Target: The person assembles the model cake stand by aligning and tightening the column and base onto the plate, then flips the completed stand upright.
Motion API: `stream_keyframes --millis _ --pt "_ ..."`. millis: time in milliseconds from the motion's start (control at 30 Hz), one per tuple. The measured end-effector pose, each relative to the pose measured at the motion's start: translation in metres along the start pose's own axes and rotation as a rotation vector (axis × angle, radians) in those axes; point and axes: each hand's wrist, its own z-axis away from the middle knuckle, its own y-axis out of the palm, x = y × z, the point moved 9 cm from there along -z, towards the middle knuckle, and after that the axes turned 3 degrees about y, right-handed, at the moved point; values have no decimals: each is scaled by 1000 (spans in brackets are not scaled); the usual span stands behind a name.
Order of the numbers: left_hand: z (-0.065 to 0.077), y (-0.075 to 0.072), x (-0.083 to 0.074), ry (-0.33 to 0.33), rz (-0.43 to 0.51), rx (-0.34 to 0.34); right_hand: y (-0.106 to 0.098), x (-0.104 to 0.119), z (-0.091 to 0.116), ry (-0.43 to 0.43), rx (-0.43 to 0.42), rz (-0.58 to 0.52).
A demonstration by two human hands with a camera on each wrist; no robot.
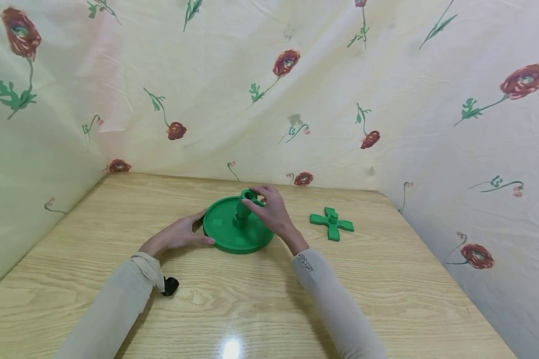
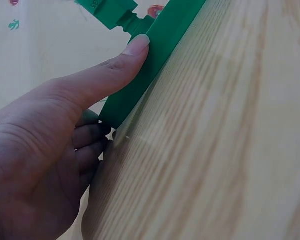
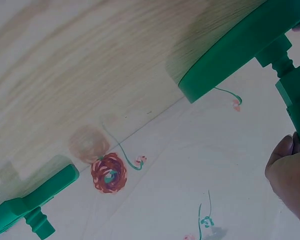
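Observation:
A round green plate with a raised rim (image 1: 220, 235) lies on the table. My left hand (image 1: 184, 234) holds it at its left edge, the thumb (image 2: 135, 47) on the rim and the other fingers curled at the side. From the middle of the plate rises a green post with a hollow top (image 1: 242, 209), narrow near its foot. My right hand (image 1: 273, 212) grips this post near the top with thumb and fingers. Whether the post is fixed to the plate or only rests on it, I cannot tell.
A green cross-shaped piece with a short knob (image 1: 333, 224) lies right of the plate. Near the left cuff is a small black object (image 1: 170, 286). Flower-patterned cloth (image 1: 233, 99) hangs behind and beside the wooden table (image 1: 233, 299).

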Motion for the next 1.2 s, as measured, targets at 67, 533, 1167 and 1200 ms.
stream_keyframes --millis 67,533,1167,1200 --pt "0 0 0 -1 0 1 1 0 -1 6 2 -7" --pt "1 -1 -1 2 12 5 7 2 -6 -9 5 23" --pt "1 1 -1 1 23 7 18 -9 -4 28 64 25" --pt "0 1 -1 0 22 8 18 -9 -5 28 67 27"
